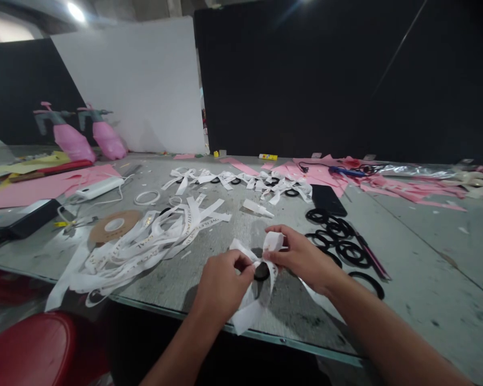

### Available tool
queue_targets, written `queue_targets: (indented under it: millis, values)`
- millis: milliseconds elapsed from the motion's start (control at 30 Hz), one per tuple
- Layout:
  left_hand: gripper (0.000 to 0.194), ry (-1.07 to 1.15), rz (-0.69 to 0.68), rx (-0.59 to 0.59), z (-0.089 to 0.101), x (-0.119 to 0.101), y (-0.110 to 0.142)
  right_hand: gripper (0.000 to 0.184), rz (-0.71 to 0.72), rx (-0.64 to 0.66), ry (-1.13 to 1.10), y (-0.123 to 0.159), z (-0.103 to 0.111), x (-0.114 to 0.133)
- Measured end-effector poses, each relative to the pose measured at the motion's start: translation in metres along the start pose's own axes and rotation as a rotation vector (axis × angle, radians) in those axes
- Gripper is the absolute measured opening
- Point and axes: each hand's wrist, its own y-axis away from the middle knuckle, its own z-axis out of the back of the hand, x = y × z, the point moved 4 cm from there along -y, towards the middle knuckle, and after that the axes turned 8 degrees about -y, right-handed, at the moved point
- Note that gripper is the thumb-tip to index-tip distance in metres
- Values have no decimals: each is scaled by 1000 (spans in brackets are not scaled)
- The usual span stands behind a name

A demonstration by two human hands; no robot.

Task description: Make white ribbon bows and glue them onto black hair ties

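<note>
Near the front edge of the table, a white ribbon bow (245, 316) is tied around a black hair tie (261, 272). My left hand (225, 276) pinches the bow at its middle, thumb and fingers closed. My right hand (300, 257) grips the bow's right loop (272, 242) between thumb and fingers. The ribbon tails hang down toward the table edge. Close to my right forearm lie several black hair ties (352, 253) in a loose pile. On the left, long printed white ribbon strips (145, 246) are heaped beside a ribbon roll (115, 225).
Several finished bows (233, 179) lie in a row farther back. A small white tube (257, 208), a dark flat block (328, 200) and pink paper (322, 171) are on the table. Pink spray bottles (108, 139) stand at back left. A red stool (28, 348) is below the front edge.
</note>
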Motion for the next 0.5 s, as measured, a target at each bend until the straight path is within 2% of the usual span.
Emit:
queue_targets:
  millis: [133,267,367,500]
  values:
    - [13,-15,-36,-90,-5,5,-6,48,147,-103,176,-10,4,-1]
    - [12,-14,-53,-112,-9,8,-5,50,170,-68,237,-14,6,-11]
    - [12,-24,-56,-111,-11,10,-5,46,188,-37,317,-15,6,-17]
    - [13,-37,-57,-115,-12,11,-4,35,344,-37,448,-13,6,-11]
